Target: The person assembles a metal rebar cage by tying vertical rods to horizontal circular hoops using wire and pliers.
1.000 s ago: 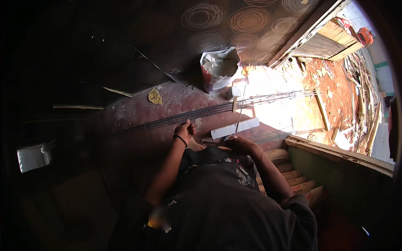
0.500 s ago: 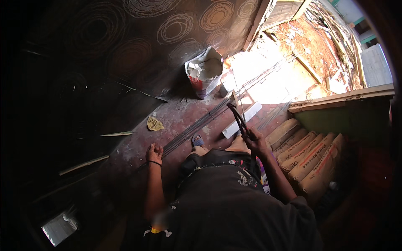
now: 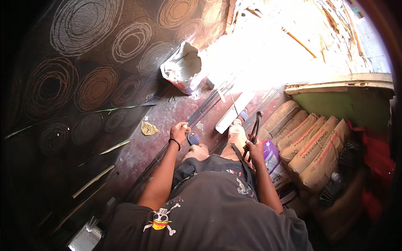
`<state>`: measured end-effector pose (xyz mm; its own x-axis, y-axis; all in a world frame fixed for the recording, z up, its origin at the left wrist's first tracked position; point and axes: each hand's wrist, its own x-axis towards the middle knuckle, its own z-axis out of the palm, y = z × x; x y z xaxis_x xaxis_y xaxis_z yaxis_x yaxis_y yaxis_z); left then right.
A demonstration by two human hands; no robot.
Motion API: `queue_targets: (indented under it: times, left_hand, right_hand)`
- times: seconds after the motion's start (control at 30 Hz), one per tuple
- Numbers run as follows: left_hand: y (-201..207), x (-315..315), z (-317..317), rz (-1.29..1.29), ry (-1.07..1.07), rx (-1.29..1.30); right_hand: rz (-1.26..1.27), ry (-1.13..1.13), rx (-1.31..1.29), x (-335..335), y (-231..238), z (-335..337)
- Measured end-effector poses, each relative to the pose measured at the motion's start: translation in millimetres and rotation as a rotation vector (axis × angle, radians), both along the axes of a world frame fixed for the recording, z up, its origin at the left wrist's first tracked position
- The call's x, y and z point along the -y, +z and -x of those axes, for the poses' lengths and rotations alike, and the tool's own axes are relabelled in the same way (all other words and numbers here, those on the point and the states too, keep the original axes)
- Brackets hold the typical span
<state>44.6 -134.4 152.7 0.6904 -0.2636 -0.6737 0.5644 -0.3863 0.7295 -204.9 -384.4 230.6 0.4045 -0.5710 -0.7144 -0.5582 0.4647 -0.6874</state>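
Observation:
My right hand (image 3: 255, 152) is wrapped round the handles of dark long-handled pincers (image 3: 256, 125), their head pointing up and away from me, near my right thigh. Over the floor by my left foot, my left hand (image 3: 179, 131) has its fingers drawn together. A small pale spot shows at the fingertips, too small to name. Just beyond that hand runs a bundle of thin steel rods (image 3: 204, 108) lying along the floor. A long white block (image 3: 234, 113) lies between the rods and my right foot.
An open sack of pale powder (image 3: 183, 69) stands against the patterned wall. Full paper cement sacks (image 3: 312, 146) are stacked on my right, beside a purple-and-white bag (image 3: 272, 161). A crumpled yellowish scrap (image 3: 148, 128) lies left of the rods. Glare fills the doorway (image 3: 268, 50).
My right hand has drawn the pincers lower and closer to my body. My left hand has moved right and forward, its fingers now closed together. The view has shifted and brightened.

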Motion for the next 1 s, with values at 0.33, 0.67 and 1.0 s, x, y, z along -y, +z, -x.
queue_targets:
  times: [0.33, 0.67, 1.0]
  left_hand:
    - [-117, 73, 42, -0.531, 0.171, -0.257]
    - [-360, 59, -19, -0.945, -0.219, 0.060]
    - [-410, 90, -59, -0.367, -0.510, 0.438]
  right_hand:
    - [-0.322, 0.276, -0.134, 160, -171, -58]
    - [-0.078, 0.319, -0.110, 130, -373, -160]
    - [0.513, 0.245, -0.676, 58, -479, -112]
